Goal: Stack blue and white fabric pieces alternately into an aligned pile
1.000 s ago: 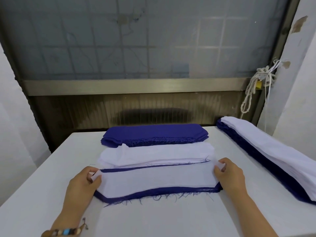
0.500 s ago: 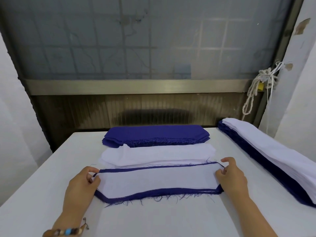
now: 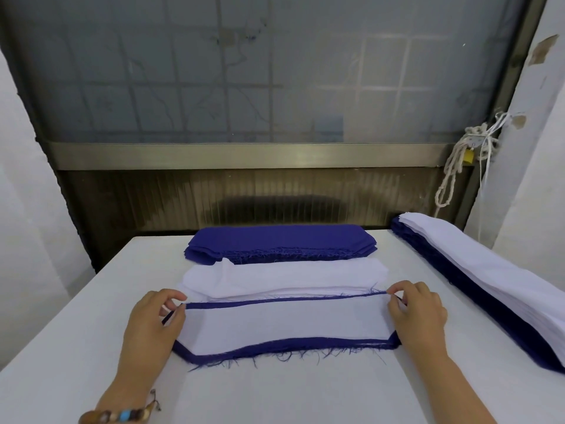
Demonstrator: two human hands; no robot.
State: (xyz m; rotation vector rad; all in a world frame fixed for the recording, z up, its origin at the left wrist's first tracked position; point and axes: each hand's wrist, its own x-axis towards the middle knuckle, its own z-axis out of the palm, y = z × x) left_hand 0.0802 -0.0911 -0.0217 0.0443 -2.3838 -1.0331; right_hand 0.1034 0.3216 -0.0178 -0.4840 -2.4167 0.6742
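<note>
On the white table [image 3: 91, 332] I see a tall mixed pile [image 3: 489, 289] at right, a blue stack [image 3: 281, 240] at the back, a white stack [image 3: 284, 275] before it, and nearest me a white piece [image 3: 284, 324] lying on a blue piece [image 3: 275, 347]. My left hand [image 3: 149, 322] and right hand [image 3: 419, 313] pinch the blue piece's far corners.

Beaded bracelet [image 3: 117, 416] on bare left wrist

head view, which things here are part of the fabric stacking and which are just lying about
Job: left hand and right hand, pinching far corners of the front pile; white fabric stack; blue fabric stack; blue-and-white pile at right.
Lying about: knotted rope; bead bracelet.
</note>
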